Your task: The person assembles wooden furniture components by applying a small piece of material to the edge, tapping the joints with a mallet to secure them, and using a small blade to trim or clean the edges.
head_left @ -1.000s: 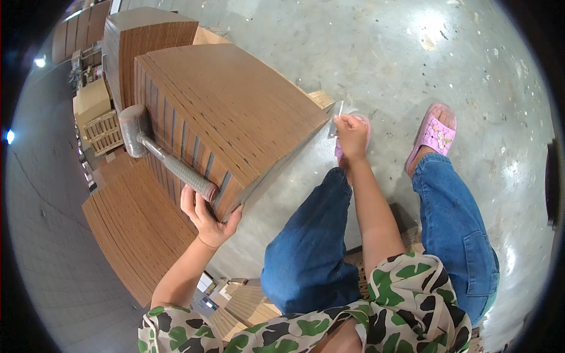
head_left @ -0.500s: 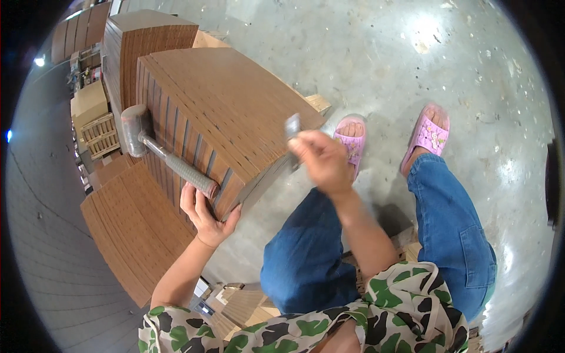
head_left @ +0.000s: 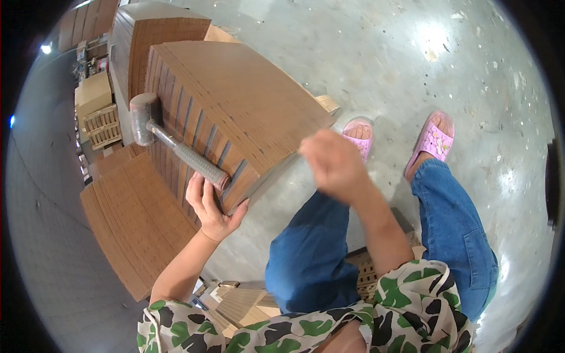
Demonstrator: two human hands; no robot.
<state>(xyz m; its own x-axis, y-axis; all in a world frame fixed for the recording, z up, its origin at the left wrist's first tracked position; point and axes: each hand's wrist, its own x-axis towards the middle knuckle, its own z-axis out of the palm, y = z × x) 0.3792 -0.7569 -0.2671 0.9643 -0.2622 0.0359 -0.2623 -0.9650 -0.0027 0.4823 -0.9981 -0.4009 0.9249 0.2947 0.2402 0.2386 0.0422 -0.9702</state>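
Observation:
A tall stack of brown boards (head_left: 253,88) stands before me, with dark gaps between the layers on its slatted face. Across that face lies a mallet (head_left: 176,144) with a grey ribbed handle and a thick, pale, worn-looking head. My left hand (head_left: 213,209) rests at the stack's near corner, fingers spread beside the handle's end and thumb on the adjoining side. My right hand (head_left: 334,162) is closed and blurred at the stack's right edge. Whatever it holds is hidden behind the fingers.
Another brown board stack (head_left: 138,223) stands at the left, and a further one (head_left: 168,50) behind. Wooden pallets (head_left: 103,126) and a tan block (head_left: 94,94) are at the far left. My feet in pink slippers (head_left: 434,138) stand on the grey floor (head_left: 388,65).
My right hand has turned, and the small grey flat piece that stuck out of it is no longer visible. The left hand keeps its place by the mallet; the view has shifted slightly.

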